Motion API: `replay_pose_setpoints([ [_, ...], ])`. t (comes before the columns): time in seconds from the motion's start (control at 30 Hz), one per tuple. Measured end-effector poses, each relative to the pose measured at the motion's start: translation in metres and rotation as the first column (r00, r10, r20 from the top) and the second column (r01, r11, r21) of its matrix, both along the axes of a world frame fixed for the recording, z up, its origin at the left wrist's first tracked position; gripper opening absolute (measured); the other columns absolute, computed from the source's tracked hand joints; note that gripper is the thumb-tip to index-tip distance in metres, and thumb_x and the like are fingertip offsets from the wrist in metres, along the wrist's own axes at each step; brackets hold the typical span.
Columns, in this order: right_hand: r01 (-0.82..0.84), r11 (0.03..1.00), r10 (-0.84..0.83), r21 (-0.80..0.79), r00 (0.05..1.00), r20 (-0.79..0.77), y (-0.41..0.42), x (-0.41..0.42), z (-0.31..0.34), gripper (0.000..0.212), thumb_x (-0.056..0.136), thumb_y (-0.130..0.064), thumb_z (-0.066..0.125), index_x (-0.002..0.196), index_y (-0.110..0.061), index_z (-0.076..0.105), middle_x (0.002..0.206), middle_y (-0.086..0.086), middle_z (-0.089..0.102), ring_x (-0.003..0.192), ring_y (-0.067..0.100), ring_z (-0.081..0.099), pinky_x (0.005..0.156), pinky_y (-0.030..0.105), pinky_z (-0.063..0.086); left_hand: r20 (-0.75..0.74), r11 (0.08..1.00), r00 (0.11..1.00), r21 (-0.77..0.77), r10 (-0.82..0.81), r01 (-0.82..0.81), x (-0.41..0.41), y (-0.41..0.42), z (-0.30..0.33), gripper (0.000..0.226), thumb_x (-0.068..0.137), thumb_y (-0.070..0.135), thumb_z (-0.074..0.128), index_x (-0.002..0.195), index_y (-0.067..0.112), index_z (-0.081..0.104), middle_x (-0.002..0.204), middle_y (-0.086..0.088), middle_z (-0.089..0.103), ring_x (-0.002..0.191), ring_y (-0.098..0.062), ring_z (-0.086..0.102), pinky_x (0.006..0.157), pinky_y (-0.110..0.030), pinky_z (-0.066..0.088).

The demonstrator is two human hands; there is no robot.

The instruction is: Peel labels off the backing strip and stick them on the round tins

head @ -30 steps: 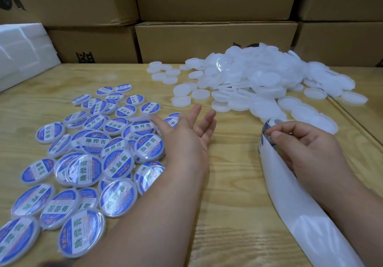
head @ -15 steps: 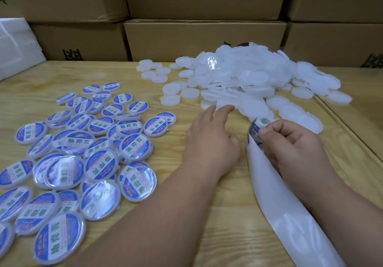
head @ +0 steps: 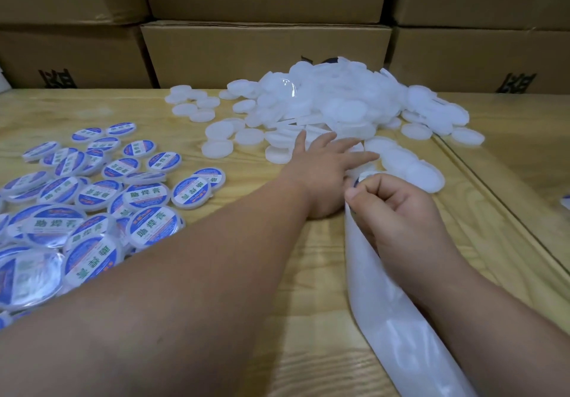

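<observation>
A big heap of plain white round tins (head: 333, 100) covers the far middle and right of the wooden table (head: 234, 319). My left hand (head: 324, 168) stretches out flat, fingers straight, over the white tins at the heap's near edge. My right hand (head: 398, 217) is curled around the upper end of the white backing strip (head: 385, 310), which trails toward me down the table. A bit of a blue label (head: 359, 179) shows at the strip's top, just above my thumb. Tins with blue and white labels (head: 92, 199) lie spread at the left.
Stacked cardboard boxes (head: 265, 54) wall off the back of the table. A groove in the table top (head: 499, 199) runs diagonally on the right. A small white and blue scrap (head: 566, 202) lies at the right edge.
My left hand has left the labelled tins and reached forward and right onto the edge of the white heap. My right hand kept its hold on the strip.
</observation>
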State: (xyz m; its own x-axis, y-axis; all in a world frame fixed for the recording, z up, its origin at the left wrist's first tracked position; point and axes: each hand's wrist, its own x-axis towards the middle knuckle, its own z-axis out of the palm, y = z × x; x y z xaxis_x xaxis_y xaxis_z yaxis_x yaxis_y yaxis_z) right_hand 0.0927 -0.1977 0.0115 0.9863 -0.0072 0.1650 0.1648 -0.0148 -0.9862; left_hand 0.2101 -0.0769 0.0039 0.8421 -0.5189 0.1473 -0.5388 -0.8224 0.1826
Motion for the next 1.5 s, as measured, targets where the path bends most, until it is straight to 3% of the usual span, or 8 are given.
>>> replay_pose_setpoints([
  [0.3, 0.026, 1.0, -0.026, 0.008, 1.0, 0.013, -0.003, 0.002, -0.003, 0.029, 0.081, -0.028, 0.066, 0.066, -0.009, 0.05, 0.053, -0.003, 0.034, 0.047, 0.011, 0.026, 0.041, 0.02, 0.026, -0.059, 0.957, 0.989, -0.251, 0.133, -0.143, -0.024, 0.014, -0.002, 0.05, 0.095, 0.025, 0.048, 0.141, 0.043, 0.051, 0.149, 0.014, 0.047, 0.142, -0.009, 0.035, 0.126, -0.046, 0.0],
  [0.47, 0.075, 0.996, -0.072, -0.057, 0.996, 0.056, 0.0, 0.001, -0.005, 0.027, 0.087, -0.025, 0.07, 0.069, -0.01, 0.056, 0.054, -0.003, 0.039, 0.049, 0.012, 0.03, 0.044, 0.021, 0.027, -0.088, 0.891, 0.984, -0.418, 0.153, -0.176, -0.05, 0.027, -0.008, 0.054, 0.091, 0.013, 0.051, 0.14, 0.035, 0.056, 0.142, 0.009, 0.054, 0.135, -0.017, 0.044, 0.116, -0.037, 0.032],
  [0.73, 0.199, 0.911, -0.161, -0.36, 0.978, 0.134, -0.009, -0.002, -0.004, 0.036, 0.086, -0.045, 0.073, 0.069, -0.014, 0.066, 0.048, -0.015, 0.046, 0.045, 0.002, 0.04, 0.043, 0.011, 0.033, -0.069, 0.849, 0.98, -0.489, 0.189, -0.199, -0.089, 0.042, -0.008, 0.051, 0.1, 0.011, 0.046, 0.149, 0.027, 0.048, 0.15, 0.004, 0.048, 0.143, -0.014, 0.034, 0.118, -0.026, 0.026],
  [0.83, 0.117, 0.899, -0.078, -0.422, 0.991, 0.107, -0.007, -0.007, -0.002, 0.029, 0.081, -0.051, 0.074, 0.07, -0.024, 0.073, 0.051, -0.016, 0.056, 0.048, -0.002, 0.049, 0.049, 0.007, 0.037, -0.085, 0.695, 0.97, -0.683, 0.228, -0.224, -0.109, 0.046, -0.004, 0.048, 0.106, 0.014, 0.043, 0.151, 0.032, 0.046, 0.148, 0.01, 0.054, 0.138, 0.0, 0.041, 0.108, -0.007, 0.028],
  [1.0, 0.0, 0.845, 0.02, -0.535, 0.999, 0.033, -0.006, -0.008, -0.003, 0.016, 0.083, -0.042, 0.072, 0.078, -0.027, 0.075, 0.063, -0.014, 0.065, 0.053, -0.001, 0.053, 0.054, 0.012, 0.038, -0.337, 0.16, 0.924, -0.917, 0.183, -0.366, -0.137, 0.054, 0.0, 0.038, 0.1, 0.025, 0.057, 0.118, 0.057, 0.066, 0.112, 0.009, 0.072, 0.088, 0.008, 0.067, 0.072, -0.009, 0.045],
  [1.13, -0.006, 0.869, 0.027, -0.494, 0.999, 0.035, -0.009, -0.006, -0.003, 0.008, 0.09, -0.026, 0.071, 0.085, -0.028, 0.076, 0.075, -0.006, 0.073, 0.069, 0.019, 0.067, 0.063, 0.026, 0.05, -0.409, 0.096, 0.91, -0.905, 0.069, -0.414, -0.136, 0.061, 0.007, 0.028, 0.09, 0.031, 0.063, 0.108, 0.049, 0.075, 0.1, 0.013, 0.077, 0.082, 0.002, 0.068, 0.071, -0.021, 0.045],
  [1.27, -0.03, 0.929, 0.041, -0.368, 0.999, 0.022, -0.01, -0.006, -0.001, 0.019, 0.089, -0.019, 0.069, 0.081, -0.035, 0.074, 0.075, -0.013, 0.074, 0.064, -0.002, 0.066, 0.054, 0.008, 0.044, -0.493, 0.081, 0.867, -0.869, -0.076, -0.487, -0.122, 0.069, 0.011, 0.033, 0.083, 0.034, 0.057, 0.109, 0.032, 0.077, 0.097, 0.009, 0.075, 0.074, -0.009, 0.058, 0.064, -0.025, 0.038],
  [1.5, -0.066, 0.95, 0.064, -0.304, 0.998, -0.017, -0.008, -0.004, -0.004, 0.025, 0.093, -0.01, 0.063, 0.076, -0.025, 0.073, 0.055, -0.016, 0.055, 0.052, 0.001, 0.049, 0.047, 0.012, 0.038, -0.472, -0.162, 0.812, -0.822, -0.343, -0.547, -0.106, 0.067, 0.012, 0.031, 0.073, 0.032, 0.047, 0.097, 0.017, 0.061, 0.072, 0.003, 0.04, 0.057, -0.014, 0.029, 0.054, -0.028, 0.017],
])
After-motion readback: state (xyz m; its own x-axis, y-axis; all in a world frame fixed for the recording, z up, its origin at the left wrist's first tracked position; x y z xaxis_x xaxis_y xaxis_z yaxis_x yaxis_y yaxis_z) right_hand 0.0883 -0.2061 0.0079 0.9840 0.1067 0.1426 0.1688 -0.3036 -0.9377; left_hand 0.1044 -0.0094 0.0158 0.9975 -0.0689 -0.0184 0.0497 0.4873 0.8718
